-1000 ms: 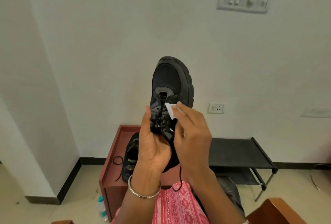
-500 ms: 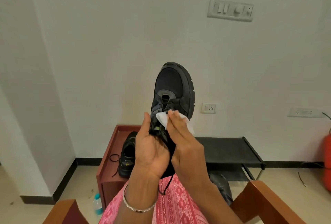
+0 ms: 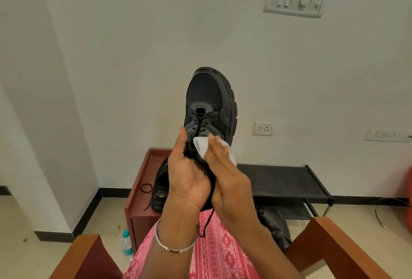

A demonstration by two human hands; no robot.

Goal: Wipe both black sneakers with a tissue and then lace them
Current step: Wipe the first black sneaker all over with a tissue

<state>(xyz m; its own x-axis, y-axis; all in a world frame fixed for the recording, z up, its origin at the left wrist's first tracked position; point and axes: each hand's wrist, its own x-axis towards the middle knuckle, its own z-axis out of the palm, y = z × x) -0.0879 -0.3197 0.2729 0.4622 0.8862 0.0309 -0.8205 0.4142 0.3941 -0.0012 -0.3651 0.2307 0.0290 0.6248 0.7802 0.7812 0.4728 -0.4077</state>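
A black sneaker [image 3: 211,102] is held up in front of me, toe pointing up, its lace threaded and one end dangling toward my lap. My left hand [image 3: 187,173] grips its heel end from the left. My right hand [image 3: 225,171] presses a white tissue [image 3: 201,148] with straight fingers against the sneaker's tongue and right side. The second black sneaker [image 3: 161,189] stands on the red-brown low table [image 3: 142,171] behind my left hand, partly hidden, its lace lying loose on the tabletop.
A black metal shoe rack [image 3: 283,178] stands against the wall to the right of the table. A dark bag [image 3: 274,225] lies under it. A water bottle [image 3: 126,245] stands on the floor. Wooden chair arms [image 3: 341,247] flank my lap.
My right hand has slid the tissue down and rightward over the laces, with more tissue now showing. The view has tilted down, bringing the chair arms into sight.
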